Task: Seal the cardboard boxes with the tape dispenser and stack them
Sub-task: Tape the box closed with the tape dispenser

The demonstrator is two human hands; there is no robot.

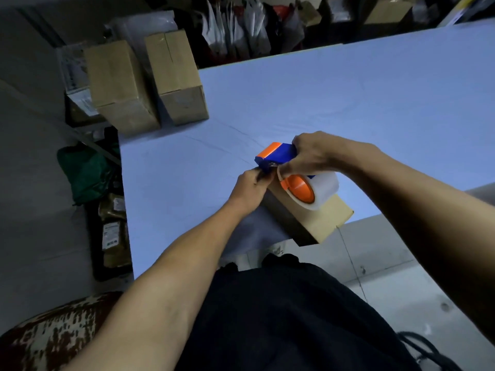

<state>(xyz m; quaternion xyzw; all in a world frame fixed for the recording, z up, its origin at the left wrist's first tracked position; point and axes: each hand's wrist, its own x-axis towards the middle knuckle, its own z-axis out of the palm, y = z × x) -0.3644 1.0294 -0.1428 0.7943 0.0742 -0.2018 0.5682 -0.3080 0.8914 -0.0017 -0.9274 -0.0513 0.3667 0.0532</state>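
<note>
Blue-orange tape dispenser gripped in right hand fingers, atop box.

The left hand hides the small box's near end; labels on the lower-left parcels are too blurred to read.

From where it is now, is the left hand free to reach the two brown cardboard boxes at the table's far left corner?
Probably not at once: the left hand is pinching something at the blue and orange tape dispenser's front. Otherwise bare table lies between it and the two brown cardboard boxes.
</note>
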